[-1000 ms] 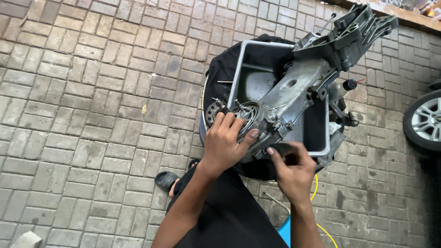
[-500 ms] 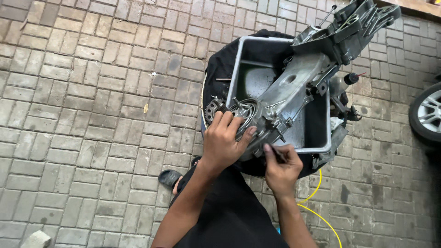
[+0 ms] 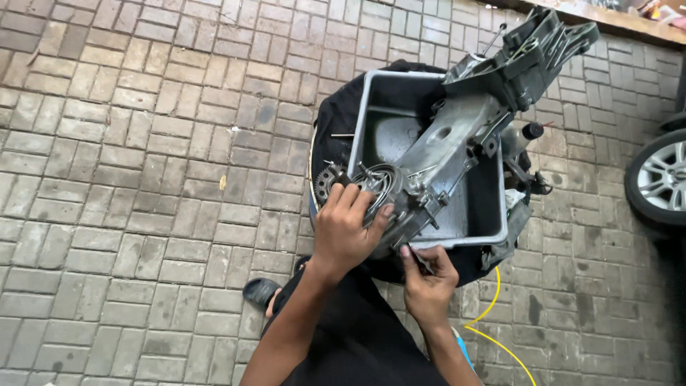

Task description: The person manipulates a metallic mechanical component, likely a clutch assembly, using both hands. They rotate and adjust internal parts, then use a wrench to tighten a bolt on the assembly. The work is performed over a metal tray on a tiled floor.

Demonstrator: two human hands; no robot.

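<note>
the left hand (image 3: 348,227) lies spread over the near end of a grey metal engine casing (image 3: 436,161), fingers wrapped down on the round, coiled part there, clamped to steady it. just below and to the right of that grip, the right hand (image 3: 429,280) pinches a small dark tool (image 3: 416,259) between thumb and fingertips, its tip at the casing's lower edge. the casing lies slantwise across a grey plastic tub (image 3: 371,107), running up and away from the hands to a black ribbed cover (image 3: 532,53) at the far end. a toothed sprocket (image 3: 325,182) shows just left of the left hand. the tub sits on a black tyre (image 3: 332,114) on the brick paving (image 3: 143,143).

it looks like a fastener or small part at the near end is being worked; the next move would call for a firm hold and careful turning. a yellow hose (image 3: 493,314) trails right of the right hand, and a car wheel (image 3: 661,179) stands well off to the right.
</note>
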